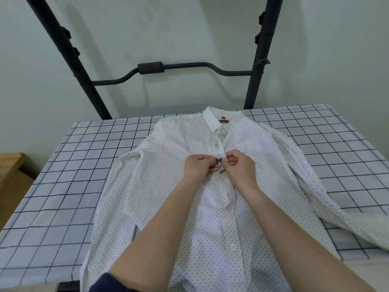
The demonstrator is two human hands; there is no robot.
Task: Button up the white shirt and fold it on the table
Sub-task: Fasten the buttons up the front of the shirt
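The white shirt (168, 186) is spread face up on the checked table (63, 165), and its front placket is pinched between the curled fingers of the left hand (199, 168) and the right hand (239, 167), which meet at chest height. The button is best eased fully through its hole with both edges kept aligned; another button (232, 247), nearer the wrists, probably awaits fastening.
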